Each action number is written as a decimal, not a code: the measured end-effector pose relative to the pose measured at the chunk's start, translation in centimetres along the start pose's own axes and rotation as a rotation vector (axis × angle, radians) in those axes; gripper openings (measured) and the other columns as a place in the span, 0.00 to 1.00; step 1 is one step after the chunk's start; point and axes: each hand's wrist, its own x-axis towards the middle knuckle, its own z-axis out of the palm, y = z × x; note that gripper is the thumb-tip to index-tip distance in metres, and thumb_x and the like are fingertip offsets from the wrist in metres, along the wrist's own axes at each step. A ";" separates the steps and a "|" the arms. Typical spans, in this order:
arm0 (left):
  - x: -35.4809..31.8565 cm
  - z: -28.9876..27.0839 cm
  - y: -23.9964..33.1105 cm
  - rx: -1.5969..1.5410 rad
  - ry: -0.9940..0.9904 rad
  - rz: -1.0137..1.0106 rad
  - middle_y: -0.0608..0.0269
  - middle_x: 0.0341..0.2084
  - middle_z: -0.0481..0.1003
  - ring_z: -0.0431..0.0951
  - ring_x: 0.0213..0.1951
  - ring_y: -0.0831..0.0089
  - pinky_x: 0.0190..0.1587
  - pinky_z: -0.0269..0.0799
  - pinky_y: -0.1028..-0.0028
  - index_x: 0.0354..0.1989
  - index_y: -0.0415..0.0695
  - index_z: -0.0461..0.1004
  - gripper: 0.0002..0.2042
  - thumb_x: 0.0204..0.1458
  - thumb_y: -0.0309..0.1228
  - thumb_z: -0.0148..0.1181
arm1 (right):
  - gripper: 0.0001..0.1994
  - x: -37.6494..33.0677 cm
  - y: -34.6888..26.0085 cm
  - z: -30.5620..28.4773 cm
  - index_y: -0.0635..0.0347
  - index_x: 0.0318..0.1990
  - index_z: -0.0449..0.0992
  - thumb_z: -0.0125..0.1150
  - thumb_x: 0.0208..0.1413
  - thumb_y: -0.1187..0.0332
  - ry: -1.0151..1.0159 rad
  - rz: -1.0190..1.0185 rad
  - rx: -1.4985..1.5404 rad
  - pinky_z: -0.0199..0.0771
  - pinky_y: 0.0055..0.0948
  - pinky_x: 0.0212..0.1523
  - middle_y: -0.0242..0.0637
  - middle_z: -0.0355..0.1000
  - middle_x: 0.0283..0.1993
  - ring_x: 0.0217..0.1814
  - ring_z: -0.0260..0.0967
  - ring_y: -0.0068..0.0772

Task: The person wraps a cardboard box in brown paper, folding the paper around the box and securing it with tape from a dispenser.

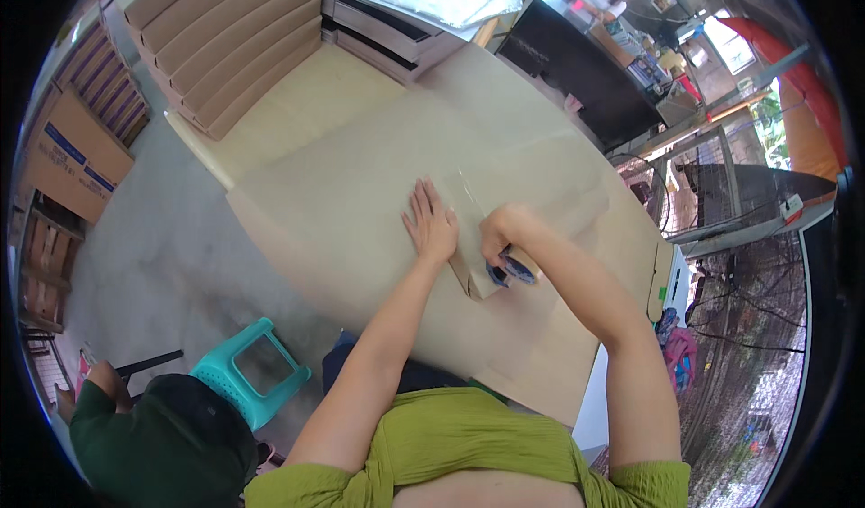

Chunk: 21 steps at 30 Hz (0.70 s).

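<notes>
Head view: my left hand lies flat and open on a small brown cardboard box, pressing it down. My right hand is closed around a roll of tape at the near end of the box. The box sits in the middle of a big sheet of cardboard. A teal stool stands on the floor to my left.

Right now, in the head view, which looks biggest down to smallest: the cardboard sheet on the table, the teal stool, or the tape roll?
1. Cardboard sheet, by far the largest.
2. Teal stool, though it sits lower, farther from the camera, so it shows smaller.
3. Tape roll, gripped by the right hand and partly hidden.
</notes>
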 end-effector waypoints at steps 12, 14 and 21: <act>0.1 0.5 -1.4 -0.103 0.068 0.015 0.53 0.74 0.46 0.45 0.75 0.56 0.71 0.36 0.39 0.76 0.48 0.40 0.34 0.64 0.41 0.44 | 0.32 -2.9 5.9 8.3 0.48 0.57 0.78 0.67 0.38 0.56 0.770 -0.515 1.007 0.78 0.38 0.40 0.48 0.80 0.32 0.34 0.78 0.46; 0.2 1.0 -1.0 -0.199 0.116 0.032 0.57 0.73 0.50 0.48 0.74 0.60 0.71 0.35 0.41 0.76 0.49 0.45 0.30 0.66 0.39 0.39 | 0.33 0.2 3.1 8.0 0.50 0.59 0.77 0.66 0.39 0.56 1.103 -0.422 1.081 0.77 0.40 0.43 0.50 0.79 0.35 0.37 0.78 0.49; 0.0 2.9 -0.5 -0.294 0.279 -0.023 0.65 0.71 0.58 0.54 0.72 0.66 0.72 0.34 0.46 0.74 0.56 0.53 0.25 0.67 0.37 0.35 | 0.31 6.2 3.4 3.4 0.53 0.56 0.78 0.66 0.39 0.56 1.093 -0.401 0.888 0.77 0.44 0.47 0.52 0.79 0.37 0.41 0.78 0.55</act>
